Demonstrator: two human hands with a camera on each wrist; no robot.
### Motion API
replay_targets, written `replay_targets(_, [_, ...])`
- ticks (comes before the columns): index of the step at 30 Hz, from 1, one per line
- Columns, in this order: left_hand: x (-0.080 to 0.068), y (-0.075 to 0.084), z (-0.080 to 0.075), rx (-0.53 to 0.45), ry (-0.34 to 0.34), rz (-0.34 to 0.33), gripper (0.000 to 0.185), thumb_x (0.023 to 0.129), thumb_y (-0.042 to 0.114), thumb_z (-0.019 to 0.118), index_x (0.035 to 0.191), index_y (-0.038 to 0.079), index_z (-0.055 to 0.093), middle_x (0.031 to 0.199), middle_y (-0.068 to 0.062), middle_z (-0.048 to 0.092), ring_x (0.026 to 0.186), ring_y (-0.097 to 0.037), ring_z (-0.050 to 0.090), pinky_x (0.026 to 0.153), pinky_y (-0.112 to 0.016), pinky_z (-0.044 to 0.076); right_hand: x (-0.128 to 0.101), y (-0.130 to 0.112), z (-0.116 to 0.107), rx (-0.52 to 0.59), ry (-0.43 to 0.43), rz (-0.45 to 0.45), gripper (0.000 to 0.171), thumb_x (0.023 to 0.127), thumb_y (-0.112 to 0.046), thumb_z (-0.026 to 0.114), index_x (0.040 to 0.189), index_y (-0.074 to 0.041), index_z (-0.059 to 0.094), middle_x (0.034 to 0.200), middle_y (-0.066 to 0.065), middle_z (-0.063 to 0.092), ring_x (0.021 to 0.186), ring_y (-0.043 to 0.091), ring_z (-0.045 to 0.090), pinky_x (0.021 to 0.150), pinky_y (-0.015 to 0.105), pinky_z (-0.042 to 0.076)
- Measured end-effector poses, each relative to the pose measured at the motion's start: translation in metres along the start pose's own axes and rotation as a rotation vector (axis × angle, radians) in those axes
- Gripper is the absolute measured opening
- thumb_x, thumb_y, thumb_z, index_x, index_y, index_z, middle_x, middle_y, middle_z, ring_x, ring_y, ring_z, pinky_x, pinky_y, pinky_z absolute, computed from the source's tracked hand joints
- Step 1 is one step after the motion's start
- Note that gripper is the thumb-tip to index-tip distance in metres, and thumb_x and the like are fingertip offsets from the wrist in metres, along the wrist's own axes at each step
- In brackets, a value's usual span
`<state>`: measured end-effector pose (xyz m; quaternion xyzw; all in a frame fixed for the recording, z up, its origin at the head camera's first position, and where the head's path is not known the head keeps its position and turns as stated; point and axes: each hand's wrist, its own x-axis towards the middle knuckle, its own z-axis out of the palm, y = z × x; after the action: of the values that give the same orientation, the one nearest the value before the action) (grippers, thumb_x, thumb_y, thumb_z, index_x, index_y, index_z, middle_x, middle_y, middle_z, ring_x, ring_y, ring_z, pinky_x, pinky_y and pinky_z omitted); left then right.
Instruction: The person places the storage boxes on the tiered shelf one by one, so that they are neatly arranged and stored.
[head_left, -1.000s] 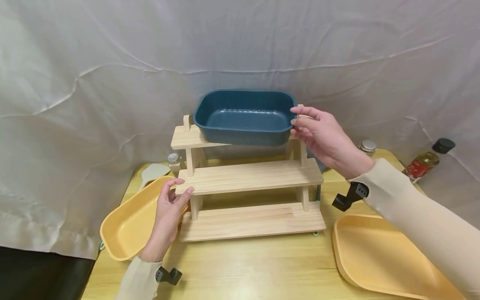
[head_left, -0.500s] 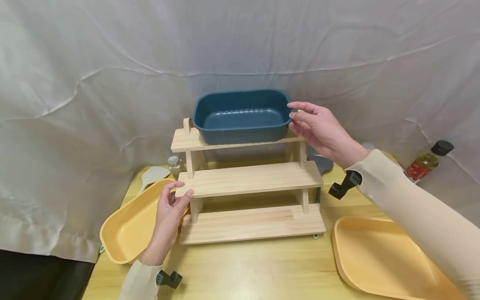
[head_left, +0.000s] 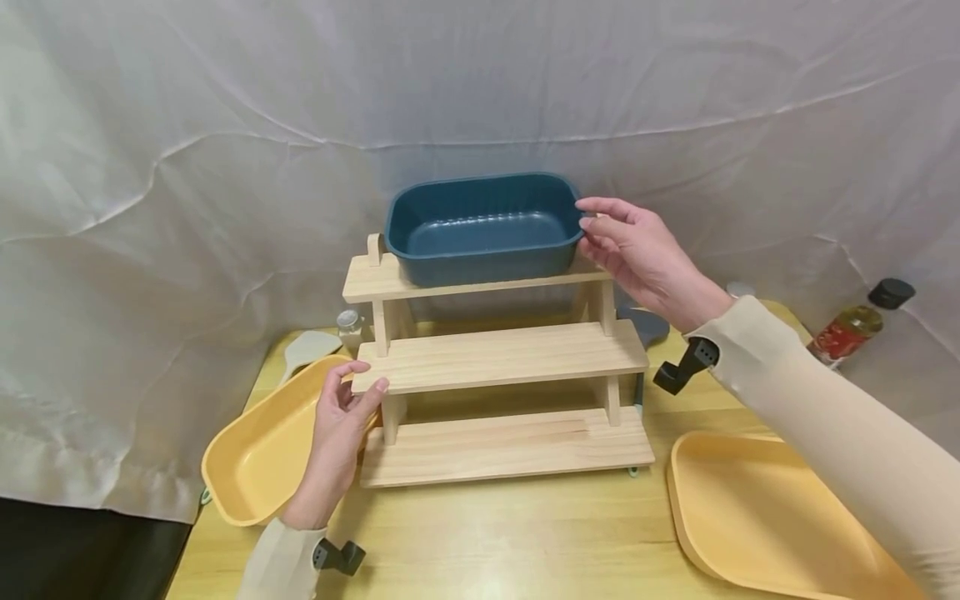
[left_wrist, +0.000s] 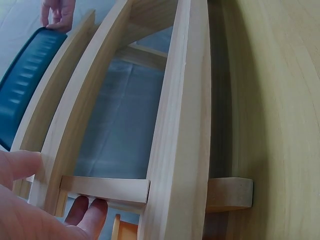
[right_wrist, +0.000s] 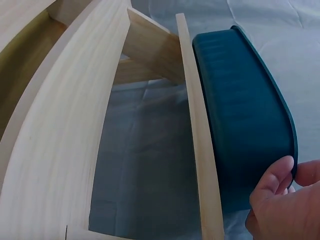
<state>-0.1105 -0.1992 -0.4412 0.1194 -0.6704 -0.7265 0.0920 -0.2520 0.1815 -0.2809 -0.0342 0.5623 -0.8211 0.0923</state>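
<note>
A dark blue tub (head_left: 483, 229) sits on the top shelf of a three-step wooden rack (head_left: 502, 354). My right hand (head_left: 587, 214) is at the tub's right end, with thumb and forefinger pinching its rim. The right wrist view shows the same hold on the tub (right_wrist: 245, 115), the thumb (right_wrist: 272, 180) against the outer wall. My left hand (head_left: 365, 375) grips the left end of the rack's middle shelf, thumb on top. In the left wrist view its fingers (left_wrist: 87, 212) curl under the shelf board (left_wrist: 180, 125).
A yellow tub (head_left: 255, 450) lies left of the rack and a yellow tray (head_left: 757, 508) at the front right. An oil bottle (head_left: 855, 325), a small shaker (head_left: 347, 321) and a pale spatula (head_left: 307, 346) stand near the white cloth backdrop.
The blue tub has slid back from overhanging the top shelf's front edge to sitting fully on it, and my right hand went with it. The left hand has stayed on the middle shelf.
</note>
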Motion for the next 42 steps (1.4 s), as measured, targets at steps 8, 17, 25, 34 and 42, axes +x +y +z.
replay_targets(8, [0.001, 0.001, 0.001, 0.0, -0.002, -0.003, 0.037, 0.104, 0.009, 0.077, 0.133, 0.009, 0.055, 0.104, -0.001, 0.057, 0.086, -0.01, 0.058, 0.084, -0.028, 0.051, -0.004, 0.002, 0.003, 0.019, 0.034, -0.025, 0.029, 0.11, -0.006, 0.065, 0.138, -0.001, 0.058, 0.107, 0.009, 0.066, 0.083, 0.015, 0.065, 0.08, 0.021, 0.059])
replay_targets(17, [0.002, 0.0, 0.002, 0.005, -0.004, -0.004, 0.037, 0.104, 0.009, 0.077, 0.133, 0.009, 0.054, 0.104, -0.001, 0.057, 0.086, -0.01, 0.059, 0.082, -0.027, 0.05, -0.013, -0.002, -0.002, 0.03, 0.062, -0.031, 0.033, 0.109, -0.008, 0.066, 0.14, -0.002, 0.054, 0.109, 0.005, 0.058, 0.09, 0.017, 0.059, 0.08, 0.021, 0.056])
replay_targets(25, [0.003, 0.0, 0.001, 0.001, -0.013, -0.002, 0.037, 0.104, 0.009, 0.078, 0.133, 0.01, 0.055, 0.103, -0.001, 0.057, 0.085, -0.01, 0.058, 0.08, -0.027, 0.05, -0.032, -0.009, -0.018, 0.081, 0.046, -0.044, 0.022, 0.108, -0.005, 0.067, 0.13, -0.005, 0.062, 0.108, 0.006, 0.06, 0.094, 0.019, 0.061, 0.083, 0.026, 0.056])
replay_targets(34, [0.004, -0.001, 0.003, 0.002, -0.02, -0.009, 0.036, 0.103, 0.008, 0.078, 0.131, 0.01, 0.056, 0.104, -0.001, 0.056, 0.084, -0.01, 0.058, 0.081, -0.028, 0.052, -0.06, -0.012, -0.053, 0.066, 0.073, -0.037, 0.021, 0.109, -0.001, 0.065, 0.128, -0.008, 0.065, 0.112, 0.004, 0.06, 0.095, 0.017, 0.062, 0.086, 0.025, 0.057])
replay_targets(42, [0.005, 0.0, 0.0, 0.02, -0.011, -0.016, 0.035, 0.103, 0.009, 0.078, 0.13, 0.012, 0.057, 0.103, -0.001, 0.056, 0.084, -0.01, 0.058, 0.078, -0.026, 0.052, -0.088, -0.013, -0.089, 0.025, 0.064, -0.046, 0.026, 0.109, 0.001, 0.064, 0.132, -0.01, 0.067, 0.108, 0.004, 0.066, 0.097, 0.018, 0.065, 0.087, 0.026, 0.057])
